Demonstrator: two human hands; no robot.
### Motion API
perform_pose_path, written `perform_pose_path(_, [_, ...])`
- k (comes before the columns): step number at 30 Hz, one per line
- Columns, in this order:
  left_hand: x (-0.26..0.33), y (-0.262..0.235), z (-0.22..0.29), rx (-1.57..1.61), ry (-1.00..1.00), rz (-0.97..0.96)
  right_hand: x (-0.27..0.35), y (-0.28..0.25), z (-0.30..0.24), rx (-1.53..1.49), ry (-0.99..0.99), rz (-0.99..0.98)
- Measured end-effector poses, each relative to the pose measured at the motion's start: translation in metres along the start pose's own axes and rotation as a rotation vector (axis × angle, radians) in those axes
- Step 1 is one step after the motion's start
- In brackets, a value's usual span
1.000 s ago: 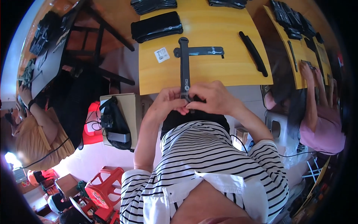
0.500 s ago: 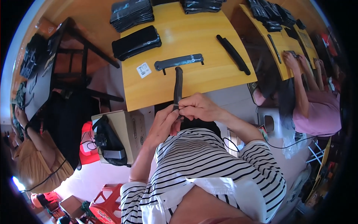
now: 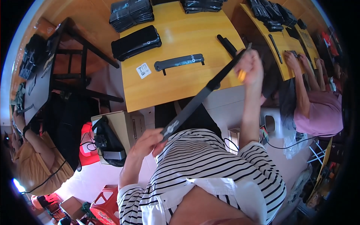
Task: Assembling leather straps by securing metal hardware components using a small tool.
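Observation:
A long flat black strap [image 3: 200,96] stretches diagonally between my two hands, in front of my striped shirt. My left hand [image 3: 147,141] grips its lower end, close to my chest. My right hand [image 3: 250,66] is raised at the table's right edge and holds the upper end, with a small orange object in the fingers. On the yellow table [image 3: 176,84] lie a second black strap [image 3: 179,62], a small white label [image 3: 143,70], a black flat bundle [image 3: 135,42] and a narrow black bar [image 3: 227,44].
Stacks of black packs [image 3: 130,12] sit at the table's far edge. A cardboard box with a black bag [image 3: 112,138] stands left of my legs. Another person in pink [image 3: 318,112] works at a second table on the right. A red stool [image 3: 108,206] is below left.
My hands were together at the strap's near end by the table edge. They have now drawn apart, the right hand lifting up and right, pulling the strap taut off the table.

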State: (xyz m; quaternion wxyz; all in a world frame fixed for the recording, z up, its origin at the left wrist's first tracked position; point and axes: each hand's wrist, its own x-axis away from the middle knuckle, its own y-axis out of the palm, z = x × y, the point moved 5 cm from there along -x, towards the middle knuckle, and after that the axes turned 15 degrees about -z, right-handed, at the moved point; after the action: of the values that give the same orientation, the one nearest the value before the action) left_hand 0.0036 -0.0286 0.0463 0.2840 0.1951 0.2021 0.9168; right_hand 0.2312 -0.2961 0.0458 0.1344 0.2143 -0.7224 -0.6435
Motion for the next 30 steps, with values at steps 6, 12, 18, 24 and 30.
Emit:
perform_pose_path(6, [0.060, -0.024, -0.026, 0.045, 0.030, -0.078, -0.031, 0.020, -0.142, 0.062, -0.338, -0.218])
perform_pose_path(12, [0.030, -0.066, -0.032, -0.036, 0.200, 0.410, -0.015, 0.081, -0.063, 0.812, -0.298, -0.168])
perform_pose_path(18, [-0.019, -0.126, -0.075, -0.045, 0.110, 0.697, 0.015, 0.094, -0.021, 2.020, -0.373, 0.102])
perform_pose_path(24, [-0.001, -0.118, -0.075, -0.158, -0.088, 0.805, 0.034, 0.094, -0.001, 2.323, -0.552, 0.080])
perform_pose_path(30, [-0.050, -0.046, -0.038, -0.066, 0.070, 0.282, 0.047, 0.081, 0.082, 2.640, -0.448, -0.797])
